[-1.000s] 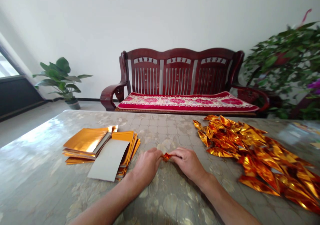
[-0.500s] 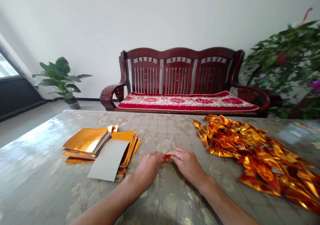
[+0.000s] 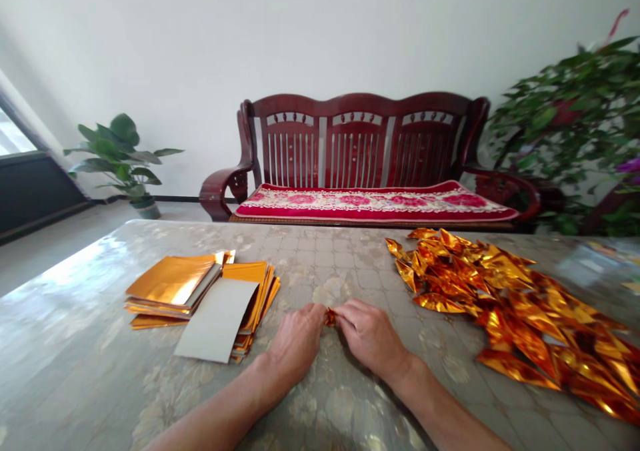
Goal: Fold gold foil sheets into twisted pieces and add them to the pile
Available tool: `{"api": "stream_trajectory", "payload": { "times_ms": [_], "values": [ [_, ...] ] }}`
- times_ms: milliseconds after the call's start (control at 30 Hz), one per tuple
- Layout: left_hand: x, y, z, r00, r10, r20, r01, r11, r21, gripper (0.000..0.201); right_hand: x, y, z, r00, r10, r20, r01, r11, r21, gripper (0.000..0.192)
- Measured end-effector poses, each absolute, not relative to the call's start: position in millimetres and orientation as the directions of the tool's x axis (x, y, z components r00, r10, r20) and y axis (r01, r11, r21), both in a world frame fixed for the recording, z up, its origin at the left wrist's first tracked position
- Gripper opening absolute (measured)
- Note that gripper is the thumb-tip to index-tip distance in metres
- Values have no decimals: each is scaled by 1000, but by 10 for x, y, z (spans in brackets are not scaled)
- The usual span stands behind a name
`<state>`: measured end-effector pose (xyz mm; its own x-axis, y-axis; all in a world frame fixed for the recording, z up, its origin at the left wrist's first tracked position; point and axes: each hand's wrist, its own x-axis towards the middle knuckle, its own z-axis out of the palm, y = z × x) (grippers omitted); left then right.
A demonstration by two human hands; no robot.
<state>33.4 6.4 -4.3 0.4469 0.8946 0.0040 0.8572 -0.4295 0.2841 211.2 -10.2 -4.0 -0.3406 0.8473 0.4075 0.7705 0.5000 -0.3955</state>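
Between my two hands, low over the middle of the table, is a small piece of gold foil paper (image 3: pixel 330 317), mostly hidden by the fingers. My left hand (image 3: pixel 299 339) pinches its left end, and my right hand (image 3: pixel 371 332) pinches its right end. To the left lie stacks of flat gold foil sheets (image 3: pixel 173 279), with one sheet showing its pale grey back (image 3: pixel 215 321). On the right is a spread heap of folded gold foil pieces (image 3: pixel 480 274), pointed at their ends and shiny.
A patterned cover lies over the table (image 3: pixel 320 254). Clear plastic packaging (image 3: pixel 587 264) sits at its right edge. Past the far edge stands a dark red wooden bench (image 3: pixel 356 147) with a floral cushion (image 3: pixel 375 201). Potted plants (image 3: pixel 120 154) flank it.
My right hand has shifted slightly left, closer to my left hand, and less of a gap shows between them. The foil stays pinched; the stacks and heap are unchanged.
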Motion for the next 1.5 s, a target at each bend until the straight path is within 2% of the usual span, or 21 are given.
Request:
{"api": "stream_trajectory", "payload": {
  "times_ms": [267,467,767,933,1100,1267,1333,1433,1500],
  "values": [
    [327,43,8,486,874,-10,842,-466,272,24,2095,-126,-16,-370,846,384,772,509,-380,24],
    [347,22,36,524,851,-31,830,-502,245,24,2082,-140,11,-395,832,389,799,520,-302,22],
    [359,2,71,569,822,-35,805,-547,229,22,2053,-162,-7,-454,741,495,808,576,-121,25],
    [379,-3,71,581,813,-21,799,-566,201,22,2015,-174,-25,-433,710,555,808,579,-110,26],
    [347,65,-6,582,811,53,777,-574,259,22,2038,-142,-48,-389,738,551,812,558,-173,27],
    [307,126,-21,540,836,99,765,-536,358,23,2131,-70,-100,-298,819,491,743,522,-420,24],
    [299,133,-5,518,844,140,759,-529,380,25,2171,-37,-131,-235,839,490,730,485,-481,25],
    [289,134,18,484,855,185,754,-515,407,28,2216,-3,-159,-153,878,454,750,403,-525,30],
    [280,133,23,469,861,195,751,-505,425,26,2233,2,-156,-159,892,424,763,383,-520,27]
  ]
}}
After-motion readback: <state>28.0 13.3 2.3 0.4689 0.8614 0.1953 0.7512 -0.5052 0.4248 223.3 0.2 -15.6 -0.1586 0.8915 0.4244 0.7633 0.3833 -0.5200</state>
